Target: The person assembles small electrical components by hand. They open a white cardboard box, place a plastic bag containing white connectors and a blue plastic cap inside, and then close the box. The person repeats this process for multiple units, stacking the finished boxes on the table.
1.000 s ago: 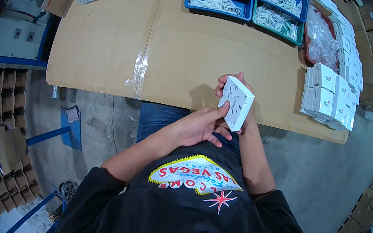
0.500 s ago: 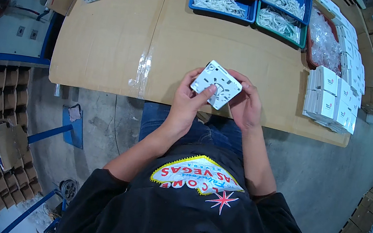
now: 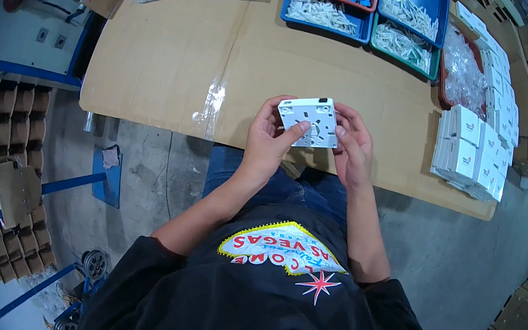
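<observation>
Since the frame 1 s ago, the white plastic box [image 3: 309, 122] has turned: then it was held on edge at the right side, mostly by one hand, and now it lies flat with the open inner face up toward the camera, both hands on it. Compared w/ 0.5 s ago it sits almost the same, only a bit more level.

Left hand [image 3: 267, 142] grips the left edge of the box, thumb laid over the inner face near the round part in the centre. Right hand [image 3: 351, 147] grips the right edge, fingers [image 3: 344, 119] curled around the side and clamped on it. So both hands are closed on the box, none is free.

Step in hand, as I judge it: checking or adjusting the inside of the box, approx. mid-way of handling one piece. Next move probably needs one hand to let go while the other keeps the box steady, w/o tilting it.

Box is in the centre of the frame, held just above the near edge of the cardboard-covered worktop [image 3: 170, 64], not resting on it. It is square, white, w/ raised ribs and a round hub inside, and a small dark tab at the top edge.

Stacked white boxes [image 3: 471, 154] stand at the right; blue trays [image 3: 367, 7] with small parts are at the top.
</observation>
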`<state>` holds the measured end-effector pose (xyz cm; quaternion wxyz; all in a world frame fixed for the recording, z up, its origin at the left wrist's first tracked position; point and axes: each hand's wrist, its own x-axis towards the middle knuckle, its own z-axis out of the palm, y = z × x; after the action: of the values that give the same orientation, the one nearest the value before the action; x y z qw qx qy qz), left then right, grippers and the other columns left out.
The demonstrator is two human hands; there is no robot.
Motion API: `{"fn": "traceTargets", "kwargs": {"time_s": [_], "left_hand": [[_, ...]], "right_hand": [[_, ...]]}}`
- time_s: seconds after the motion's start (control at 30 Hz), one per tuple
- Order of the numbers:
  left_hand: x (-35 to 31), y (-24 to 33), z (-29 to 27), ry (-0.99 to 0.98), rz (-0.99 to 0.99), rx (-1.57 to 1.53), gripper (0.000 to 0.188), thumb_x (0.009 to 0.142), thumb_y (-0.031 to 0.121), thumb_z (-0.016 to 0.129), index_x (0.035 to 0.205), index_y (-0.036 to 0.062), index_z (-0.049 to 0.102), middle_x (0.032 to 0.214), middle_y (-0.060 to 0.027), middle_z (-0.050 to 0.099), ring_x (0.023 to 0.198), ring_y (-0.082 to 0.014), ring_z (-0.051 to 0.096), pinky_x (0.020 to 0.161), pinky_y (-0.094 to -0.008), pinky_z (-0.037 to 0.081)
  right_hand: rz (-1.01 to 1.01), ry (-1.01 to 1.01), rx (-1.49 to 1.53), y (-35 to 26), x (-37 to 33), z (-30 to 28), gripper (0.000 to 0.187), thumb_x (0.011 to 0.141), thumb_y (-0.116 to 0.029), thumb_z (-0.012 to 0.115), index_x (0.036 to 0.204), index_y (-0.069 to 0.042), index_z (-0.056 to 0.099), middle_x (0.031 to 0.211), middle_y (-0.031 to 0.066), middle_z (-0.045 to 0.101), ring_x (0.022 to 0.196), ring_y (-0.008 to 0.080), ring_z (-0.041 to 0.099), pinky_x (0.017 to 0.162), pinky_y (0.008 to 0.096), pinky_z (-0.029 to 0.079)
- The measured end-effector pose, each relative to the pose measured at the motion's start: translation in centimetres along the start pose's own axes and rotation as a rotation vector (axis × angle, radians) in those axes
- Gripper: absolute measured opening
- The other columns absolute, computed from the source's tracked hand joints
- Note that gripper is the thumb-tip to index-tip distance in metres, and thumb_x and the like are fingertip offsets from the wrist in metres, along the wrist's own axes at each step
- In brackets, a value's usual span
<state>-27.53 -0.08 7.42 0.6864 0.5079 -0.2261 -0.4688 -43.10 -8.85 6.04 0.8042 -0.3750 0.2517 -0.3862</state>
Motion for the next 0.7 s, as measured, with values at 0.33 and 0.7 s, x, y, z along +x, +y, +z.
{"fn": "traceTargets", "kwargs": {"time_s": [0.33,0.7], "left_hand": [[2.1,-1.2,-4.0,-0.223,0.051,0.275,0.044,0.094,0.010,0.074,0.136,0.0054,0.060,0.116,-0.0033,0.069,0.104,-0.0112,0.063,0.092,-0.0295,0.050],[7.1,1.3,-14.1,0.044,0.282,0.665,0.048,0.092,0.021,0.076,0.134,0.0035,0.061,0.125,-0.0145,0.068,0.117,-0.0244,0.065,0.103,-0.0371,0.050]], "right_hand": [[-0.082,-0.074,-0.735,0.8,0.7,-1.5,0.024,0.091,-0.003,0.074,0.114,0.000,0.066,0.107,0.0042,0.066,0.101,0.0134,0.063,0.088,0.0297,0.052],[0.043,0.006,-0.636,1.6,2.3,0.8,0.038,0.090,0.005,0.072,0.126,0.000,0.062,0.107,0.0049,0.066,0.100,0.0111,0.062,0.080,0.0239,0.054]]}}
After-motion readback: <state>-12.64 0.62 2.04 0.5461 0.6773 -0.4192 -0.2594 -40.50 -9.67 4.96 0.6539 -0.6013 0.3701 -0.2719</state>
